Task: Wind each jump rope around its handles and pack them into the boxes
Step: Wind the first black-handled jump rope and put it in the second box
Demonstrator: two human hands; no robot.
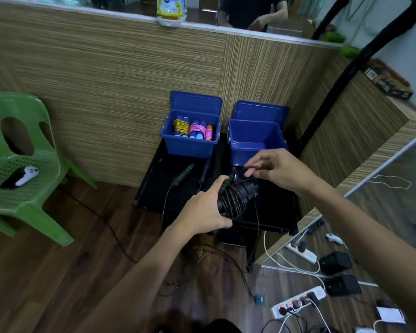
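My left hand (205,207) grips the paired black handles of a jump rope (235,198) with dark cord coiled round them, above a low black table (154,186). My right hand (277,170) pinches a loop of the cord just above the handles' far end. A second black jump rope (183,175) with green-banded handles lies unwound on the table, its cord trailing to the floor. The left blue box (190,145) holds wound ropes, one yellow-green and one pink. The right blue box (257,140) shows nothing inside from here.
A green plastic chair (22,169) with a white controller stands at the left. Wood-pattern panels rise behind the boxes and at the right. Power strips (298,302), chargers and cables lie on the floor at the lower right. A black pole leans at the upper right.
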